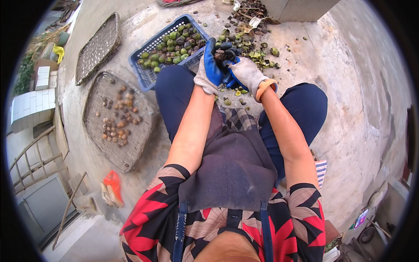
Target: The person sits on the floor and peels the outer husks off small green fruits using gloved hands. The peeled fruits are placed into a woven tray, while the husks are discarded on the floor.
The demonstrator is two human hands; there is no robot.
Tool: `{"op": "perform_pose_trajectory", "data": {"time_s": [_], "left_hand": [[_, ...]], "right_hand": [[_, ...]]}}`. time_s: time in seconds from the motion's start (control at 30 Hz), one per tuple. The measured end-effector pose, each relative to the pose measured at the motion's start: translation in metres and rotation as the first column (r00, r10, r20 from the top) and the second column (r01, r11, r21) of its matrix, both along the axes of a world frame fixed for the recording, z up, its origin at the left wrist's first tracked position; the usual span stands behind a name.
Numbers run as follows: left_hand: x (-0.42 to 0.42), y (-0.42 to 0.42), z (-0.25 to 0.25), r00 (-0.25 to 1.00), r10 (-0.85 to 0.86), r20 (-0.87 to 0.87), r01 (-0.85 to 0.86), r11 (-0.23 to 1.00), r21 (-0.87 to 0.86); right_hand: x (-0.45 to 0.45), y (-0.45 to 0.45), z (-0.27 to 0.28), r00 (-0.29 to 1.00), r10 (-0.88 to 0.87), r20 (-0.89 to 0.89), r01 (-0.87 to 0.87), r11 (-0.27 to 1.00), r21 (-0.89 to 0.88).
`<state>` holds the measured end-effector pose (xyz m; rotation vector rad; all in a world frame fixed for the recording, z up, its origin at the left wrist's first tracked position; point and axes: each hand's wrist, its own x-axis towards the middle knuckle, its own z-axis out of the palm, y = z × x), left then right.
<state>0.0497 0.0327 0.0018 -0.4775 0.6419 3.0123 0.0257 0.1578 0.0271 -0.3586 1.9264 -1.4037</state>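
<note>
My left hand [212,67], in a white glove with a blue coated palm, holds a dark, rough walnut [220,55] with husk remnants. Close beside it, my right hand [242,72], gloved the same way, has its fingers curled at the walnut; whether it grips a tool is hidden. A blue plastic basket [140,75] with green and blackened walnuts [176,44] stands just beyond my left knee. Green husk pieces [258,54] lie on the concrete past my hands. To the left, a woven wicker tray [131,160] bears brown husked walnuts [121,124].
An empty wicker tray [98,49] lies at the upper left. Dark husk waste [250,11] is heaped by a concrete block [294,9]. A red plastic bag [113,186] and a wooden stick [69,211] are at the lower left.
</note>
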Motion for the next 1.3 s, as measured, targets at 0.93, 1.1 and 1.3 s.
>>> {"op": "perform_pose_trajectory", "data": {"time_s": [0.93, 1.1, 1.3], "left_hand": [[-0.002, -0.008, 0.006, 0.975, 0.208, 0.072, -0.190, 0.960, -0.205], [-0.004, -0.010, -0.001, 0.970, 0.238, 0.040, -0.213, 0.923, -0.322], [-0.005, -0.010, -0.008, 0.962, 0.263, 0.072, -0.188, 0.831, -0.524]], "right_hand": [[0.014, -0.010, 0.022, 0.771, 0.323, -0.549, -0.011, 0.869, 0.495], [0.013, -0.011, 0.021, 0.764, 0.328, -0.555, -0.001, 0.862, 0.507], [0.014, -0.010, 0.017, 0.770, 0.306, -0.560, 0.027, 0.861, 0.507]]}}
